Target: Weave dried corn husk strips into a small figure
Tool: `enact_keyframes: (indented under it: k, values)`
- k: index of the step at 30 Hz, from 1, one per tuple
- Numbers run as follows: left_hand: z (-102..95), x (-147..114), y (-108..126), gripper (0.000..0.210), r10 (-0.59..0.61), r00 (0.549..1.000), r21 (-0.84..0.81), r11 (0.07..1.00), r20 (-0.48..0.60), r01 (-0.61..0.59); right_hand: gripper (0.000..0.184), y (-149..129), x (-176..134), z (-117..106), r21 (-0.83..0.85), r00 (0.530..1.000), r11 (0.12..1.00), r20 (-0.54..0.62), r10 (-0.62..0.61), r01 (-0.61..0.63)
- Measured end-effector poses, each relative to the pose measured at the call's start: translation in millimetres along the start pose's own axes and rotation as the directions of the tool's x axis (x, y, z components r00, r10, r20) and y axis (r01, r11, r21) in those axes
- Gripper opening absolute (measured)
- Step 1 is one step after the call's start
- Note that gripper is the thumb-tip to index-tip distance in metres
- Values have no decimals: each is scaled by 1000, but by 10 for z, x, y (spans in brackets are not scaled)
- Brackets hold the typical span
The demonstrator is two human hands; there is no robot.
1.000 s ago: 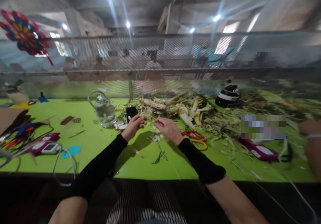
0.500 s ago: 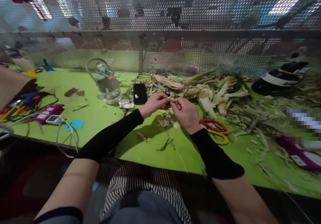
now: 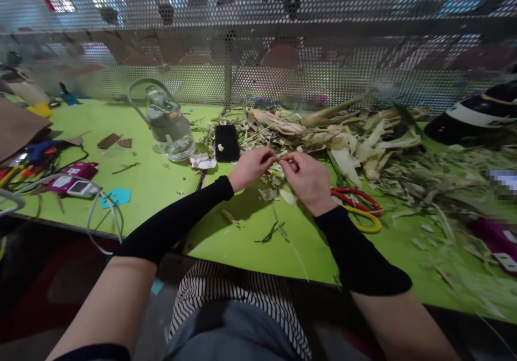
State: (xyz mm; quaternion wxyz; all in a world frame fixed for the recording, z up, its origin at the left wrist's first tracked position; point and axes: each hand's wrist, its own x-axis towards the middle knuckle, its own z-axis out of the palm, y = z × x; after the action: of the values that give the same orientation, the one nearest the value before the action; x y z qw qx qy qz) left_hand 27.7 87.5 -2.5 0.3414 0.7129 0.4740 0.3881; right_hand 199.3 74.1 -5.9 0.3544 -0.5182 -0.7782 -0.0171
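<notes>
My left hand [image 3: 253, 168] and my right hand [image 3: 307, 180] meet fingertip to fingertip above the green table. Both are pinched closed on something small that I cannot make out. Below them lie pale husk pieces [image 3: 287, 196] and a thin green sprig [image 3: 267, 234]. Scissors with red and yellow handles [image 3: 365, 210] rest just right of my right wrist, their blades out of sight. A black phone [image 3: 226, 143] with a pale scrap on it lies beyond my left hand. Behind my hands spreads a heap of dry corn husks [image 3: 355, 148].
A clear water bottle [image 3: 172, 129] with a looped handle stands at back left. Tools, cables and a purple glue-gun-like device [image 3: 75, 180] lie far left. A perforated metal screen [image 3: 258, 75] closes off the table's back. A black-and-white object [image 3: 476, 113] stands at back right.
The view has shifted slightly, so the table and its things sit a little differently in frame. My hands stay pinched together with their fingertips close.
</notes>
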Motion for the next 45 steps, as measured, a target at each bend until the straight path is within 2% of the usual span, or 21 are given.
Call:
enact_keyframes:
  k: [5,7,10,13,17,20,23,26,28,30,31,32,34,35,37,39,41,43,45]
  values:
    - [-66,25,-28,16,27,997,220,975,-70,-11,17,-27,-24,-10,-45,996,996,50,-71,73]
    - [-59,25,-51,16,67,996,382,923,-66,-36,20,-53,-48,-6,-75,984,983,79,-162,168]
    - [5,2,-81,19,136,991,592,798,8,-114,26,-77,-73,0,-122,958,952,99,-270,281]
    - [78,-29,-97,22,159,981,677,711,107,-189,25,-54,-63,-3,-121,967,960,25,-252,254]
    - [100,-47,-107,22,221,944,679,656,246,-330,18,23,-9,-31,22,992,993,-30,-119,120]
    - [63,-50,-99,18,267,905,592,688,330,-419,14,87,37,-66,200,999,980,36,7,-14]
    - [4,-72,-49,13,300,897,395,819,324,-417,17,156,86,-99,413,981,893,147,126,-177]
    - [-46,-116,47,11,278,921,-12,958,273,-285,23,205,130,-117,621,939,706,274,210,-339]
    - [-64,-136,110,13,195,958,-294,947,211,-128,29,197,138,-114,681,916,613,318,245,-400]
    - [-74,-131,150,12,89,989,-440,898,121,-27,30,142,114,-94,693,922,608,293,254,-388]
    - [-81,-121,156,12,35,997,-456,890,72,2,28,99,89,-79,678,934,643,260,244,-357]
    - [-89,-107,154,14,-16,1000,-436,900,23,24,25,48,57,-60,644,949,698,220,224,-314]
    - [-109,-81,127,17,-74,995,-284,957,-67,52,20,-55,-16,-20,490,980,851,137,141,-191]
    - [-119,-73,108,18,-69,992,-155,986,-105,52,19,-99,-51,-1,380,992,918,97,84,-115]
    - [-128,-73,72,15,-4,991,159,987,-137,26,22,-156,-105,30,160,998,987,53,-37,28]
    - [-112,-92,54,11,71,995,433,901,-74,-32,27,-169,-128,47,-5,991,992,59,-122,123]
    - [-84,-115,60,16,82,996,592,801,44,-92,31,-153,-125,46,-94,984,983,95,-150,159]
    - [-71,-126,80,24,66,987,653,743,147,-147,30,-125,-103,27,-92,983,983,114,-147,157]
    - [-101,-119,97,24,78,972,650,731,224,-208,25,-88,-68,-7,-6,987,993,113,-115,116]
